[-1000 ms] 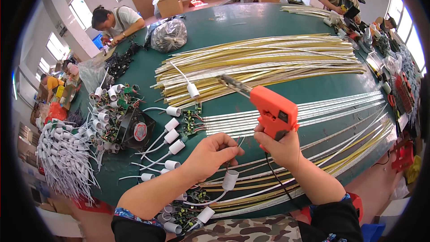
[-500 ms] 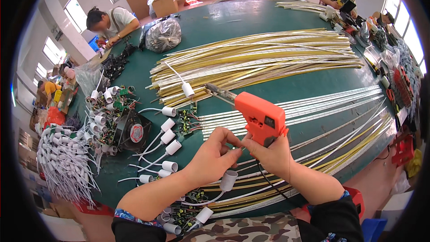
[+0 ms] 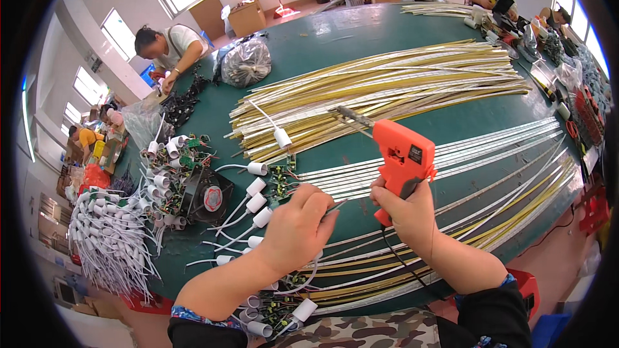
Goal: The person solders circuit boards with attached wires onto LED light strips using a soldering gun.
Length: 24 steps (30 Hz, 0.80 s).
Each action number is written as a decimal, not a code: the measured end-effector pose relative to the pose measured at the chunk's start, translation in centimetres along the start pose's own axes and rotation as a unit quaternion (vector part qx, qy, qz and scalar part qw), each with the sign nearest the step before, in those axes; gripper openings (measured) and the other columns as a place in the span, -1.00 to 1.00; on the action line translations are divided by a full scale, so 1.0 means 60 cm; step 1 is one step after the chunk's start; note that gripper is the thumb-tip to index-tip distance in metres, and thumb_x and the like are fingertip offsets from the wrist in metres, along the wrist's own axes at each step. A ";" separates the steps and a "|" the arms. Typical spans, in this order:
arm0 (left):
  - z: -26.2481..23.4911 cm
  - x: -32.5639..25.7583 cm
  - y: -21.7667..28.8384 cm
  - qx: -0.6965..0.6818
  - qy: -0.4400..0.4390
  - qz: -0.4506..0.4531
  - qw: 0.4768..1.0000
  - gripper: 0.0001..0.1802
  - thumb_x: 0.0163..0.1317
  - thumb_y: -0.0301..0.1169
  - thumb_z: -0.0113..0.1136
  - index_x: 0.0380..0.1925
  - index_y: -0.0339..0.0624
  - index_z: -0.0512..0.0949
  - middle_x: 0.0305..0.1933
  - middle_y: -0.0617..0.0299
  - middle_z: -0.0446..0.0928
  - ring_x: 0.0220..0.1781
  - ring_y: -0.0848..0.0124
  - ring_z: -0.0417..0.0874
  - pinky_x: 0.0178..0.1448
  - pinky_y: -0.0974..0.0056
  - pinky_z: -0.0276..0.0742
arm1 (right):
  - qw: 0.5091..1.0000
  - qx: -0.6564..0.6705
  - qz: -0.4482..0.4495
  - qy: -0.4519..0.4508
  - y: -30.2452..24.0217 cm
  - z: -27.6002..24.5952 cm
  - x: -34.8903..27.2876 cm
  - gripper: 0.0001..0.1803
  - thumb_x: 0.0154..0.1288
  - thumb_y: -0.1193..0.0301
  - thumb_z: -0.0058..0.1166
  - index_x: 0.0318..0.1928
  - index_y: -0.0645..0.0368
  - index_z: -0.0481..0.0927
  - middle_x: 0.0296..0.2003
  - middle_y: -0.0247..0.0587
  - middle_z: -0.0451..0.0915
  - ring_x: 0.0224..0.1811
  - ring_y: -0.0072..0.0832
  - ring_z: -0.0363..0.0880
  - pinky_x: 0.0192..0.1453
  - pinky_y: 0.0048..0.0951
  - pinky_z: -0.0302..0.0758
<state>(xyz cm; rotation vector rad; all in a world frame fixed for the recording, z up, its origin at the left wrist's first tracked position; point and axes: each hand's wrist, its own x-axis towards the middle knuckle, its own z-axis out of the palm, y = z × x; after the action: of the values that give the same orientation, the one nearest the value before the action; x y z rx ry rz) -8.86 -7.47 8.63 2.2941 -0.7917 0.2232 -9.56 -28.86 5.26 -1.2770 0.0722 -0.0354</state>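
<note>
My right hand (image 3: pixel 407 211) grips an orange-red soldering gun (image 3: pixel 405 151) by its handle, with the metal tip pointing up and left over the table. In my left hand (image 3: pixel 298 227) the fingers are closed on a thin, pointed metal piece (image 3: pixel 336 205), whose kind I cannot make out. Just beyond my left hand, green circuit boards (image 3: pixel 281 183) with wires lie at the left ends of a row of silvery strips (image 3: pixel 412 164). White cylindrical caps (image 3: pixel 256 201) with white cables are beside the boards. Below my left forearm are more caps (image 3: pixel 304 310) and boards.
A large pile of white and yellow strips (image 3: pixel 380 90) lies farther back on the green table (image 3: pixel 309 100). At left sit a black fan (image 3: pixel 211 198) and a heap of white-capped cables (image 3: pixel 106 235). Other people (image 3: pixel 169 51) work around the table. A black cord (image 3: pixel 403 261) trails from the gun.
My hands have separated: the right, with the soldering gun, has moved right, away from the left. The whole view has shifted slightly.
</note>
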 end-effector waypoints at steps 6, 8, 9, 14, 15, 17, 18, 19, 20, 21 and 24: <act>-0.224 0.025 0.051 0.215 0.019 -0.016 0.976 -0.72 0.03 -0.55 0.37 -0.30 -0.18 0.46 -0.31 0.08 0.46 -0.32 0.07 0.58 -0.27 0.07 0.49 | 0.996 -0.002 -0.071 0.046 -0.028 -0.021 0.002 -0.69 0.25 0.61 0.21 0.00 0.22 0.50 -0.30 -0.38 0.60 -0.31 -0.68 0.53 -0.29 -0.56 0.52; -0.286 0.024 0.068 0.237 -0.027 -0.016 0.971 -0.74 0.01 -0.58 0.35 -0.34 -0.22 0.46 -0.34 0.06 0.45 -0.31 0.06 0.56 -0.24 0.09 0.47 | 0.994 -0.017 -0.093 0.057 -0.031 -0.036 0.003 -0.64 0.23 0.65 0.19 0.04 0.26 0.47 -0.29 -0.34 0.60 -0.29 -0.64 0.55 -0.25 -0.54 0.52; -0.300 0.022 0.070 0.218 -0.042 -0.028 0.975 -0.76 -0.01 -0.58 0.35 -0.36 -0.24 0.47 -0.36 0.05 0.45 -0.31 0.05 0.55 -0.22 0.09 0.46 | 0.994 -0.008 -0.093 0.062 -0.034 -0.039 0.000 -0.64 0.24 0.68 0.15 0.05 0.28 0.46 -0.28 -0.30 0.59 -0.29 -0.60 0.56 -0.22 -0.51 0.52; -0.187 0.002 -0.058 0.156 -0.171 -0.073 0.970 -0.81 0.10 -0.45 0.33 -0.34 -0.19 0.51 -0.29 0.04 0.51 -0.25 0.04 0.61 -0.18 0.07 0.53 | 0.995 0.011 -0.090 0.041 -0.017 -0.048 -0.003 -0.64 0.25 0.69 0.11 0.06 0.29 0.45 -0.27 -0.25 0.59 -0.28 -0.55 0.58 -0.20 -0.45 0.54; -0.152 -0.012 -0.088 0.135 -0.164 -0.087 0.973 -0.80 0.08 -0.46 0.37 -0.35 -0.19 0.52 -0.28 0.06 0.53 -0.23 0.07 0.61 -0.16 0.09 0.54 | 0.996 0.001 -0.076 0.036 -0.013 -0.044 -0.003 -0.64 0.25 0.68 0.12 0.06 0.30 0.45 -0.27 -0.25 0.60 -0.28 -0.55 0.58 -0.20 -0.45 0.55; -0.089 -0.029 -0.134 0.126 -0.148 -0.072 0.978 -0.79 0.07 -0.47 0.41 -0.35 -0.18 0.54 -0.26 0.09 0.55 -0.21 0.09 0.62 -0.13 0.09 0.54 | 0.998 -0.026 -0.052 0.031 -0.008 -0.045 -0.008 -0.65 0.26 0.66 0.13 0.06 0.30 0.46 -0.27 -0.25 0.60 -0.27 -0.54 0.59 -0.19 -0.46 0.55; -0.063 -0.033 -0.151 0.139 -0.135 -0.046 0.980 -0.79 0.07 -0.47 0.41 -0.35 -0.18 0.54 -0.23 0.09 0.55 -0.20 0.09 0.62 -0.12 0.08 0.55 | 0.998 -0.025 -0.049 0.032 -0.005 -0.045 -0.009 -0.65 0.26 0.66 0.13 0.06 0.30 0.46 -0.27 -0.25 0.60 -0.27 -0.54 0.59 -0.19 -0.46 0.55; -0.042 -0.037 -0.168 0.144 -0.115 0.011 0.983 -0.79 0.04 -0.48 0.42 -0.34 -0.16 0.57 -0.20 0.13 0.56 -0.19 0.11 0.62 -0.12 0.07 0.56 | 0.998 -0.025 -0.041 0.035 -0.003 -0.046 -0.009 -0.65 0.26 0.66 0.13 0.06 0.30 0.46 -0.26 -0.25 0.61 -0.26 -0.54 0.59 -0.18 -0.46 0.56; -0.031 -0.034 -0.171 0.141 -0.118 0.011 0.983 -0.79 0.04 -0.48 0.42 -0.34 -0.16 0.57 -0.20 0.13 0.56 -0.19 0.11 0.62 -0.12 0.07 0.56 | 0.998 -0.026 -0.032 0.042 -0.001 -0.048 -0.010 -0.65 0.26 0.66 0.13 0.06 0.30 0.47 -0.26 -0.25 0.61 -0.26 -0.54 0.59 -0.18 -0.46 0.56; -0.022 -0.031 -0.175 0.163 -0.088 0.060 0.981 -0.78 0.02 -0.48 0.43 -0.33 -0.15 0.58 -0.19 0.15 0.56 -0.18 0.12 0.63 -0.11 0.07 0.56 | 0.999 -0.018 -0.032 0.040 0.002 -0.049 -0.011 -0.64 0.26 0.65 0.14 0.07 0.31 0.46 -0.25 -0.26 0.62 -0.25 -0.55 0.59 -0.18 -0.47 0.56; -0.013 -0.026 -0.181 0.179 -0.062 0.108 0.976 -0.76 0.00 -0.49 0.45 -0.30 -0.14 0.64 -0.19 0.20 0.58 -0.15 0.14 0.63 -0.08 0.06 0.56 | 0.999 -0.043 -0.020 0.025 0.004 -0.051 -0.009 -0.66 0.27 0.65 0.14 0.06 0.31 0.48 -0.25 -0.26 0.62 -0.25 -0.57 0.58 -0.19 -0.48 0.56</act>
<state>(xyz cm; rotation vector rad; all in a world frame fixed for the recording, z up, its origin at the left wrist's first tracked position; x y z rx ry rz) -3.60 0.05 2.61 2.5756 -1.1475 0.3470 -10.33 -31.68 4.17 -1.3632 0.0907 -0.0996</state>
